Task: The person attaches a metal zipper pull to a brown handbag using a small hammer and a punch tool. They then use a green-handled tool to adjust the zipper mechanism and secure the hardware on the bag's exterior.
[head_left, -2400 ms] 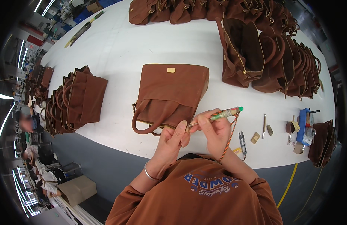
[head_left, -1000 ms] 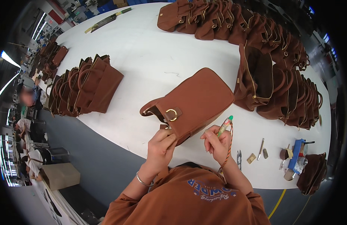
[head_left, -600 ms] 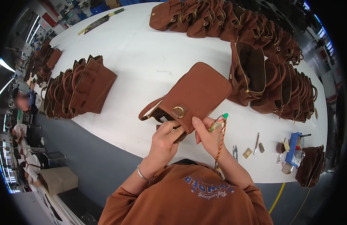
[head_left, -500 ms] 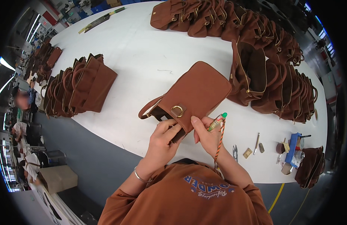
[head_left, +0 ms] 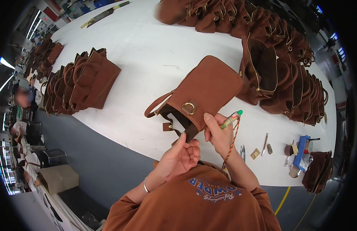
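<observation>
The left hand (head_left: 177,156) is curled, its thumb and fingertips pinching the near corner of the brown bag (head_left: 199,94), which lies tipped on its side on the tabletop (head_left: 147,50), mouth toward the person. The right hand (head_left: 219,133) is closed on a green-tipped pen (head_left: 231,119) with a braided cord, its thumb pressed to the bag's edge. For clean work, the edge should be kept taut and the pen tip steadied. Beyond, stacked bags (head_left: 80,82) are ranged.

Both hands, left hand (head_left: 177,158) and right hand (head_left: 217,134), hold a brown bag (head_left: 199,96).
</observation>
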The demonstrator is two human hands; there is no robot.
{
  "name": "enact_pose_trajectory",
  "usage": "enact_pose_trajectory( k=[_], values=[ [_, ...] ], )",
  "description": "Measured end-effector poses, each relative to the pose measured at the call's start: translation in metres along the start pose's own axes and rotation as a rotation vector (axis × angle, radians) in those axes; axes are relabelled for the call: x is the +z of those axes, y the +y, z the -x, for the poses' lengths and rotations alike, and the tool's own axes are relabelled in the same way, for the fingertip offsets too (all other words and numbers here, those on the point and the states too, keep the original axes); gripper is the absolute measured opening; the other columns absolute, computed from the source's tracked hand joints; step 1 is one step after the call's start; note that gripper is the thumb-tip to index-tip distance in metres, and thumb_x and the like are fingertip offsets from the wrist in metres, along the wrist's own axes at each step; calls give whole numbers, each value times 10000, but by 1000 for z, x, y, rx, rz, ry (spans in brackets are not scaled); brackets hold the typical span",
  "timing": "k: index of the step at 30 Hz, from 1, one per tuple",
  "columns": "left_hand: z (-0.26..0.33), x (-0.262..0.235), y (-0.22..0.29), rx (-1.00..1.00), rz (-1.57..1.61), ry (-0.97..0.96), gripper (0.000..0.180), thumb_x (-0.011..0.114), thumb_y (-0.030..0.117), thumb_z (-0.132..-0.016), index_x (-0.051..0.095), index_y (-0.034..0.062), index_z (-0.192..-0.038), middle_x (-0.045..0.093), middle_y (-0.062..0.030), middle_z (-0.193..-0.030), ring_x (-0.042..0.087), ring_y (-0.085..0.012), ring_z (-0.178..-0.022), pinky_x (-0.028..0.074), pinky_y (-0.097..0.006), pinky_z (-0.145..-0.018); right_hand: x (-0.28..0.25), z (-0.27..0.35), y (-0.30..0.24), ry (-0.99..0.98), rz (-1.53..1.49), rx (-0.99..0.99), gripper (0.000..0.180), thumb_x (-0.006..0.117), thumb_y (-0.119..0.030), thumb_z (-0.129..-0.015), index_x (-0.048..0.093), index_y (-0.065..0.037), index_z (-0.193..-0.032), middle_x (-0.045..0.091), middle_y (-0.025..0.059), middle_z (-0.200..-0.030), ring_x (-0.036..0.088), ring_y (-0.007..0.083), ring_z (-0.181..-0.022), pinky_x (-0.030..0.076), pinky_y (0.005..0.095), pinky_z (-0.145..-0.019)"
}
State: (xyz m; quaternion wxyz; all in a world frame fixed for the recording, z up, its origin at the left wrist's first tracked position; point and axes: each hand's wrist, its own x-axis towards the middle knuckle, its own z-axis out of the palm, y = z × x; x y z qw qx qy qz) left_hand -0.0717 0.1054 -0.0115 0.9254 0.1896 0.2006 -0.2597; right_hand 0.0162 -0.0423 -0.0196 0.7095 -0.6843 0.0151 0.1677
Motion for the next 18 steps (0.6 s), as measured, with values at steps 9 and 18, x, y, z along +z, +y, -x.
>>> enact_pose_trajectory(
  k=[9, 18],
  values=[
    [-6, 7, 2, 61, -172, -4, 320, 494, 340, -1020, 609, 44, -980, 593, -7, -799, 532, -86, -725, 435, -214, -641, -14, 7, -8, 4, 51, -35, 415, 598, -285, -969, 493, -55, -640, 500, 4, -497, 456, 64, -432, 339, 237, -404],
    [-9, 0, -3, 263, -254, 17, 328, 460, 350, -1028, 612, 63, -1079, 609, -27, -791, 533, -132, -694, 417, -239, -640, -22, 13, -6, -52, -19, -72, 242, 588, -258, -976, 514, -29, -947, 562, 9, -584, 491, 54, -495, 378, 209, -455]
  ],
)
